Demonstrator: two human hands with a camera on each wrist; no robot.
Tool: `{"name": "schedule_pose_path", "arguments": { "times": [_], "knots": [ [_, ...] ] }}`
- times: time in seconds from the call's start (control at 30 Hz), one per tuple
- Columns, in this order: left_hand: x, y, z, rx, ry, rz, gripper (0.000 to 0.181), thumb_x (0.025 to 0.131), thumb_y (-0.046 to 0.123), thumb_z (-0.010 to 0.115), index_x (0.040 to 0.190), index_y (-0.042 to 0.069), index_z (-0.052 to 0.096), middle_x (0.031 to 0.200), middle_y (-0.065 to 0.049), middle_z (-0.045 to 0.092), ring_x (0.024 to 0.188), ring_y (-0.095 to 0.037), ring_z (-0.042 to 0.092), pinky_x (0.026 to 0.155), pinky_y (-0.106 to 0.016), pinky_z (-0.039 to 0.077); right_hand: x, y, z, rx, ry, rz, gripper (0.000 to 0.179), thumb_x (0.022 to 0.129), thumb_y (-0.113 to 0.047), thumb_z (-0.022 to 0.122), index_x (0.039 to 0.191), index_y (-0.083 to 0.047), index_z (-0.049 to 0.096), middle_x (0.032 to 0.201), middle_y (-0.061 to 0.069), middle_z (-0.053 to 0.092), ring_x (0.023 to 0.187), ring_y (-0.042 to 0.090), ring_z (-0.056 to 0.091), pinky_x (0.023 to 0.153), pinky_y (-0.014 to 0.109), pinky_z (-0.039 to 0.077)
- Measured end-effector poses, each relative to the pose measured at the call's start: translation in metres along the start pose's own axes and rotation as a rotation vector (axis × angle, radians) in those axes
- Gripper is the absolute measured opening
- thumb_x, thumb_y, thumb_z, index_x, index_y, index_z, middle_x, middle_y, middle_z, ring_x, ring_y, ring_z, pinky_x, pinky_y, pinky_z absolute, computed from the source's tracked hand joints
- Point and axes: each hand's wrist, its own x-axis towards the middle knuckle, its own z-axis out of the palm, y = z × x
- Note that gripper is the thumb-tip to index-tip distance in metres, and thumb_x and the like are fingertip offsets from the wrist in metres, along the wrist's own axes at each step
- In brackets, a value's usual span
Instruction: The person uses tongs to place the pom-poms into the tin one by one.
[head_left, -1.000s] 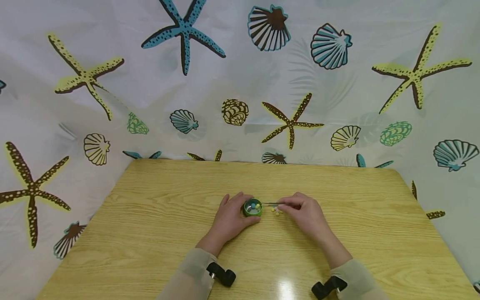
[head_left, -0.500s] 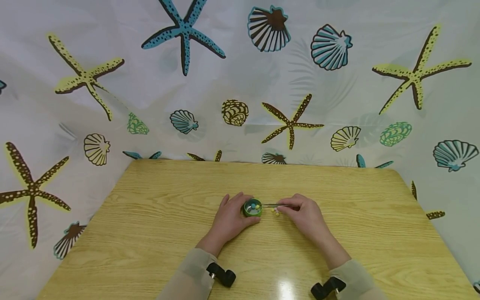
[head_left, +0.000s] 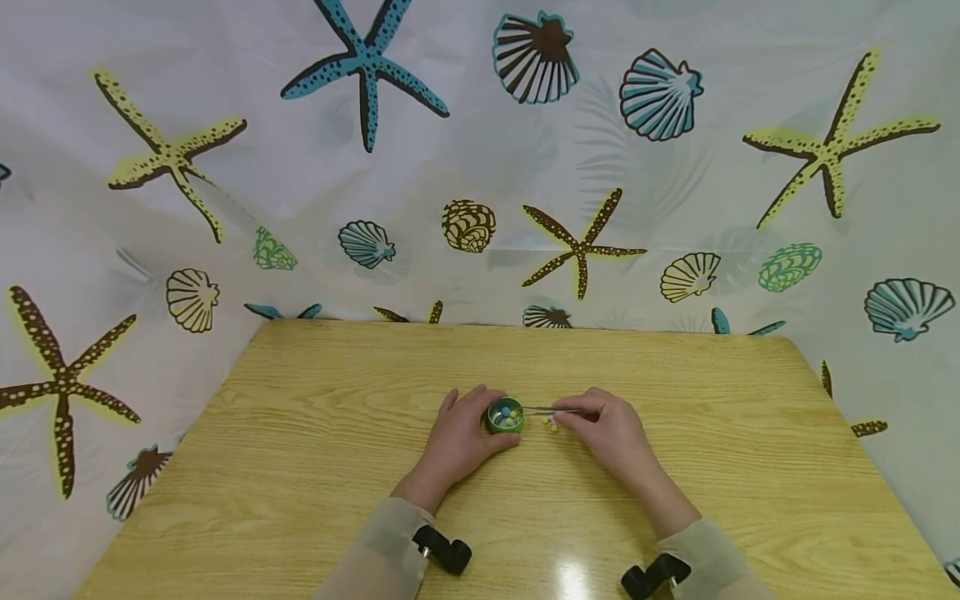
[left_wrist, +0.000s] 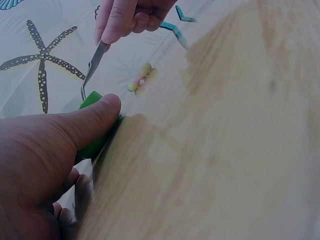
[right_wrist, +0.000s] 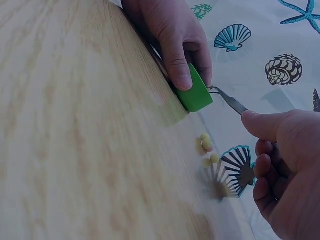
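Note:
My left hand (head_left: 461, 433) curls round a small green cup (head_left: 504, 429) on the table, thumb against its near side. Inside the cup lie several blue and yellow beads (head_left: 512, 414). My right hand (head_left: 609, 425) pinches metal tweezers (right_wrist: 232, 103) between thumb and fingers. Their bent tips are at the cup's right rim, with no bead visible between them in the right wrist view. Just right of the cup, below the tweezers, a few loose yellow and pinkish beads (right_wrist: 206, 144) rest on the table. The cup's green wall (left_wrist: 89, 149) hides its inside in the left wrist view.
A wood-grain table (head_left: 322, 467) reaches back to a pale curtain (head_left: 420, 175) printed with starfish and shells, which also hangs along both sides. Black camera mounts (head_left: 444, 550) sit on both wrists.
A yellow bead at the tweezers' tips has dropped into the cup, where more yellow now shows. The tips have drawn back slightly to the right; the left hand stays put.

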Motion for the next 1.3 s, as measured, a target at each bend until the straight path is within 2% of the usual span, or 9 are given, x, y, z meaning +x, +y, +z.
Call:
{"name": "schedule_pose_path", "arguments": {
  "times": [0.53, 0.97, 1.3],
  "knots": [
    [-0.001, 0.0, 0.002, -0.008, -0.002, 0.003, 0.069, 0.092, 0.037, 0.094, 0.149, 0.009, 0.067, 0.15, -0.014, 0.067, 0.154, -0.036, 0.049, 0.135, -0.06, 0.017, -0.006, 0.009, -0.02, 0.049, 0.052, 0.031, 0.016, 0.103, -0.022, 0.082, 0.118, -0.019, 0.089, 0.098, 0.0, 0.074, 0.083, 0.021, 0.059, 0.068, 0.029, 0.051],
    [0.0, -0.003, 0.002, -0.012, -0.002, 0.004, 0.068, 0.092, 0.037, 0.094, 0.148, 0.009, 0.067, 0.15, -0.013, 0.068, 0.154, -0.036, 0.049, 0.135, -0.06, 0.017, -0.012, 0.023, -0.037, 0.048, 0.077, 0.06, 0.017, 0.103, -0.024, 0.083, 0.117, -0.017, 0.089, 0.103, 0.002, 0.077, 0.089, 0.021, 0.064, 0.072, 0.027, 0.054],
    [0.001, -0.004, 0.003, -0.003, -0.004, 0.001, 0.07, 0.092, 0.037, 0.094, 0.15, 0.009, 0.067, 0.151, -0.014, 0.067, 0.155, -0.036, 0.048, 0.135, -0.059, 0.015, -0.018, 0.032, -0.053, 0.043, 0.06, 0.095, 0.019, 0.104, -0.025, 0.083, 0.12, -0.016, 0.088, 0.101, 0.005, 0.075, 0.09, 0.022, 0.063, 0.074, 0.028, 0.053]
  ]
}}
